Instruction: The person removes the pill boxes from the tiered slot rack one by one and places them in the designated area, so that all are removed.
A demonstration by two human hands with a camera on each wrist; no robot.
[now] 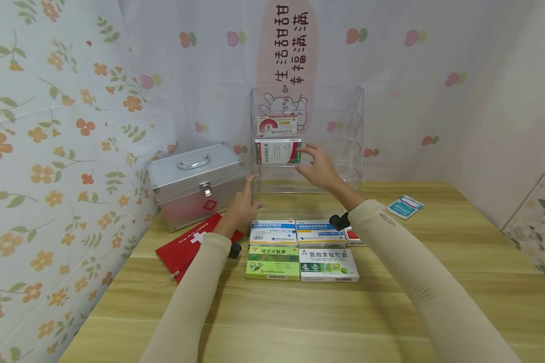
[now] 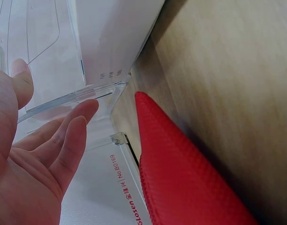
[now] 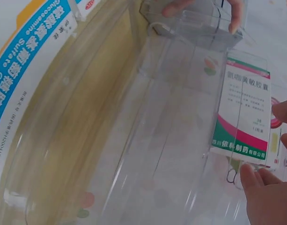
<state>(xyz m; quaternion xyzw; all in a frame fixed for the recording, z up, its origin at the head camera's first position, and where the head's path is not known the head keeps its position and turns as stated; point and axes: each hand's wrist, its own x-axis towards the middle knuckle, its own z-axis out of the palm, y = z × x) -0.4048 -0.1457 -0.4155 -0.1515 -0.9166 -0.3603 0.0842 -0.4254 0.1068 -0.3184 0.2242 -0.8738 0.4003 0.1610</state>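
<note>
A clear acrylic tiered rack (image 1: 345,126) stands at the back of the wooden table (image 1: 390,312). Its left side holds two medicine boxes, a red-and-white one (image 1: 276,126) above a white, green and pink one (image 1: 278,151). My right hand (image 1: 315,169) is open with spread fingers. Its fingertips (image 3: 283,110) are at the right edge of the lower box (image 3: 244,112). My left hand (image 1: 245,201) lies open with straight fingers (image 2: 70,140) against the rack's lower left corner (image 2: 77,96).
Several medicine boxes lie in front of the rack, among them a blue-white one (image 1: 273,232), a green one (image 1: 273,262) and a white-green one (image 1: 329,264). A silver case (image 1: 195,184) and a red first-aid pouch (image 1: 186,247) sit at the left. A blue sachet (image 1: 405,206) lies at the right.
</note>
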